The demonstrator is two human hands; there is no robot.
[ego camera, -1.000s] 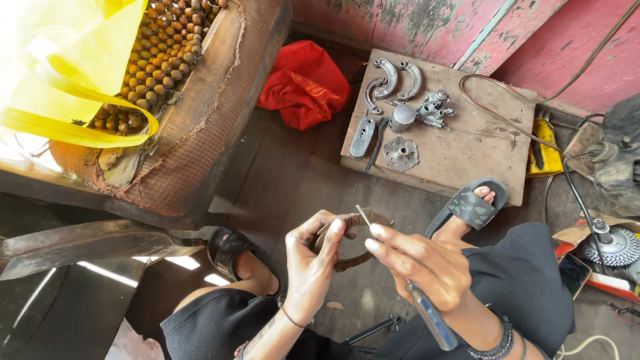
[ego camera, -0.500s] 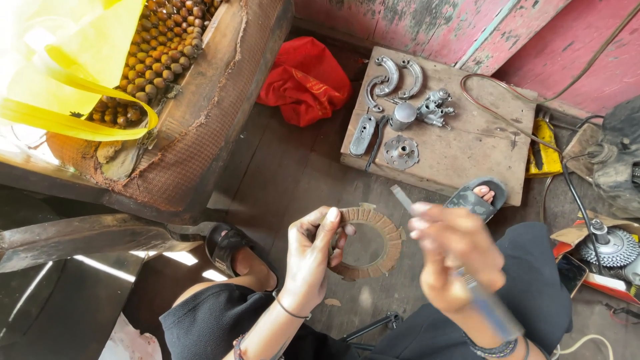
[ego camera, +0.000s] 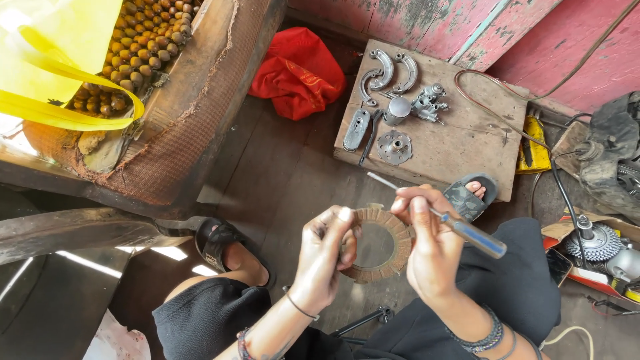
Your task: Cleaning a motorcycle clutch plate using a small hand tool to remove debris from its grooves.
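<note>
A wooden board (ego camera: 460, 143) lies flat on the floor and serves as the marker for everything else. To its left, a woven seat (ego camera: 180, 113) carries a beaded cover (ego camera: 143, 43) and a yellow bag (ego camera: 60, 60). A red cloth (ego camera: 300, 70) is bunched just beside the board's left edge. On the board sit two curved brake shoes (ego camera: 387, 70), a small carburettor-like part (ego camera: 427, 105), a round flange (ego camera: 395, 147) and an oval metal cover (ego camera: 356, 129). Off the board's right end lie a black motor part (ego camera: 613, 143) and a finned metal hub (ego camera: 593, 241).

Below the board's near edge, over the person's lap, the left hand (ego camera: 323, 257) grips a ring-shaped friction disc (ego camera: 377, 243) by its left rim, thumb over the face. The right hand (ego camera: 430, 247) is clenched around a screwdriver (ego camera: 440, 217), whose tip points up-left toward the board; the hand covers the disc's right rim.
</note>
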